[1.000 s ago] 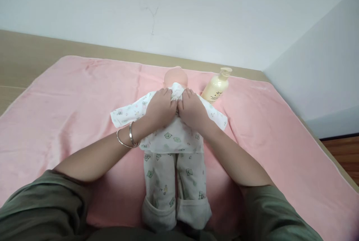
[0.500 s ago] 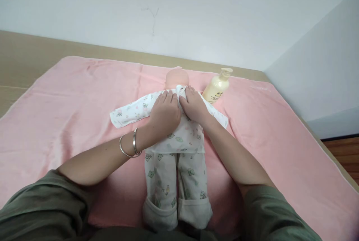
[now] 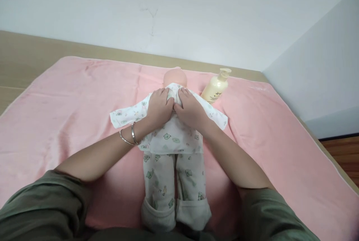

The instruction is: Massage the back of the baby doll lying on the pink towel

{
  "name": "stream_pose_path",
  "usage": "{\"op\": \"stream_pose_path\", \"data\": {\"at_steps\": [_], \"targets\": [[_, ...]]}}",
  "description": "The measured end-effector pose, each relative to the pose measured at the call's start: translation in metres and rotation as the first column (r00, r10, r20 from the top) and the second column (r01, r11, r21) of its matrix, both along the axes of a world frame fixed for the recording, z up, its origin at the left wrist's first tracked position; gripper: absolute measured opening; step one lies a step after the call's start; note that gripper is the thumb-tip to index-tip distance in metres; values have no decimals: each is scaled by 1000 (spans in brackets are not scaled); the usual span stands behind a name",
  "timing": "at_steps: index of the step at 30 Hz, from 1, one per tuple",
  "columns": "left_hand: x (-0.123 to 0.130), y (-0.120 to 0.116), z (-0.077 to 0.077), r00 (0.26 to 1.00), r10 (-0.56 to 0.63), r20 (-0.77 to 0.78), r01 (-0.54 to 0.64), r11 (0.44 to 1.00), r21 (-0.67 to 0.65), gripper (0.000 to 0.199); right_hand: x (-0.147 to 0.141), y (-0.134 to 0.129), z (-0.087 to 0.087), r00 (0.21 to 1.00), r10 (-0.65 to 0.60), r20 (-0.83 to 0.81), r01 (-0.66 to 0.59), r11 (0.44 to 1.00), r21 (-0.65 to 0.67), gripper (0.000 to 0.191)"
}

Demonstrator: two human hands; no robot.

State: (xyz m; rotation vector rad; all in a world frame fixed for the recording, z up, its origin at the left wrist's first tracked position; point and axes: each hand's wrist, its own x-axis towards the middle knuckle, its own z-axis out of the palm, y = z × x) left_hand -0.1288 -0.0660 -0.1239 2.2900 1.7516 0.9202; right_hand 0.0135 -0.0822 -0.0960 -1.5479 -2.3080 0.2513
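Observation:
A baby doll lies on its length, its bald head toward the wall and its face hidden. It wears a white printed top with long sleeves stretched out sideways, and matching trousers with turned-up ends. Across the upper part of the top lies my left hand, fingers flat and pointing at the doll's head. My right hand rests beside it in the same way, also open. The two thumbs meet near the middle, with slightly raised cloth between the hands.
A pink blanket is spread under the doll over a wooden surface. Right of the doll's head leans a pale yellow pump bottle. White walls stand behind and to the right.
My left hand has slid a little left and my right hand slightly down and left across the top. The thumbs have come together, and the cloth at the neck lies flatter.

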Motion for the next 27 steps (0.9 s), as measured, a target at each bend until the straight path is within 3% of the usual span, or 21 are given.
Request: {"op": "stream_pose_path", "data": {"at_steps": [4,8,14,18,24,27], "targets": [[1,-1,-1,1000,1,12,-1,1000,7,41,3,15,-5,998,-52,-27,52,999,-10,69],[1,-2,-6,995,0,102,-1,1000,8,43,4,9,1,996,-41,-78,41,999,0,62],[2,-7,-17,945,61,320,-89,993,72,48,3,0,4,982,-82,-171,111,980,165,64],[4,-8,-17,937,50,345,-75,995,61,46,0,0,-3,994,-18,-106,26,997,70,61],[4,-8,-14,940,43,337,-62,997,46,45,4,-6,5,979,-32,-202,78,972,220,65],[4,-7,-15,937,26,348,-56,995,77,42,0,-4,-3,985,-28,-173,59,983,174,63]]}}
